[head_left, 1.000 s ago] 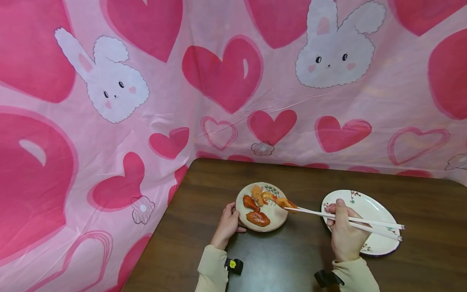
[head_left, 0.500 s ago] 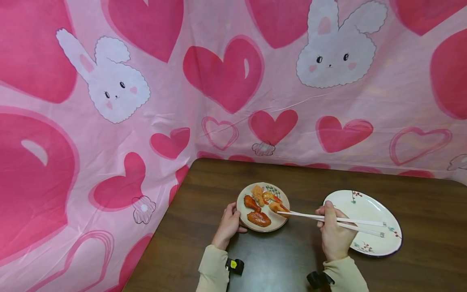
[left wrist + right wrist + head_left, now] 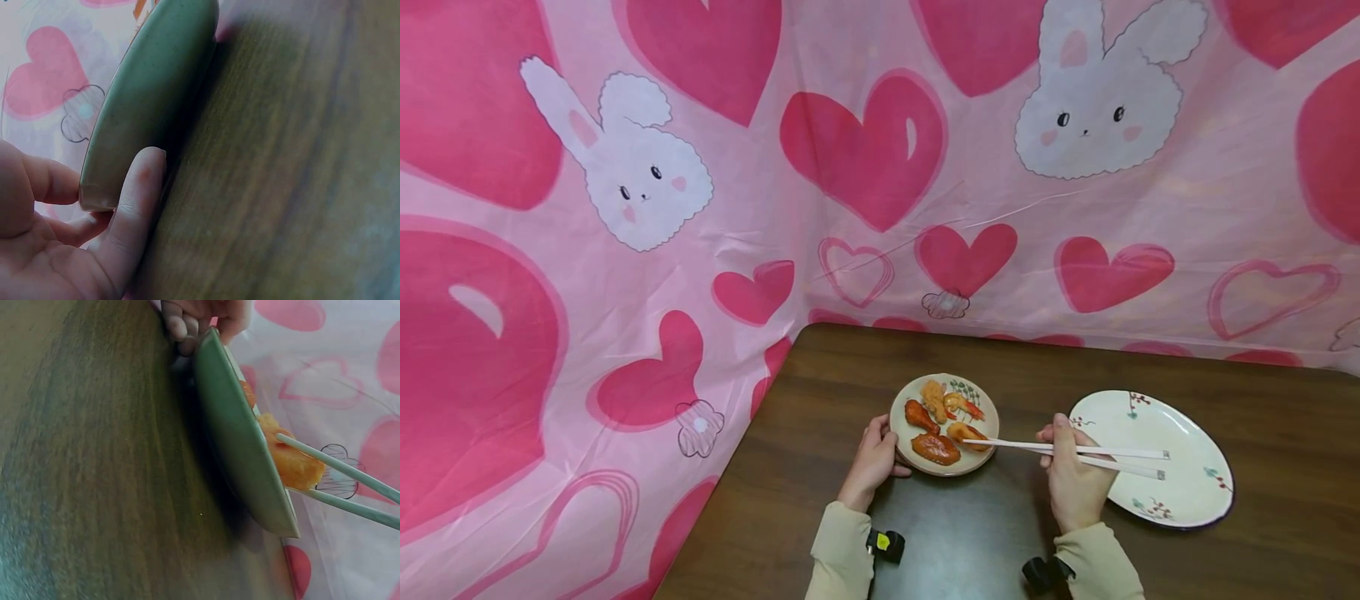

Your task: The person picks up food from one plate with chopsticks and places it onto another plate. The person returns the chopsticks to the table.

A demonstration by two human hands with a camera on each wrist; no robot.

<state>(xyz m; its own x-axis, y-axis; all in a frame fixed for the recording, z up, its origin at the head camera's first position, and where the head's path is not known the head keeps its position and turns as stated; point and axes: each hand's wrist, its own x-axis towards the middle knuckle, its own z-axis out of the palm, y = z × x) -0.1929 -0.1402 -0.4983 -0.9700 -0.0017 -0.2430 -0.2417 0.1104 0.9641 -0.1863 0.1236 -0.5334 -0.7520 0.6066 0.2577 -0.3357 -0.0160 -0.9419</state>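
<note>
My left hand (image 3: 874,454) grips the left rim of a small round plate (image 3: 942,469), its thumb along the plate's outer side in the left wrist view. On the plate lie a drumstick (image 3: 921,415), a glazed chicken wing (image 3: 936,449), a battered fried piece (image 3: 933,398) and a fried shrimp (image 3: 964,406). My right hand (image 3: 1073,482) holds a pair of white chopsticks (image 3: 1022,445) from the right. Their tips stand on either side of a second fried shrimp (image 3: 294,464) at the plate's right rim. The right hand itself is out of the right wrist view.
A larger white oval plate (image 3: 1172,442) with small painted sprigs stands on the brown wooden table (image 3: 1000,533), right of and partly behind my right hand. A pink curtain (image 3: 865,167) with hearts and rabbits hangs behind the table and on its left side.
The second shrimp has moved left from beyond the rim onto the small plate with the chopsticks. My right hand has shifted left, uncovering more of the oval plate; the left hand keeps its grip.
</note>
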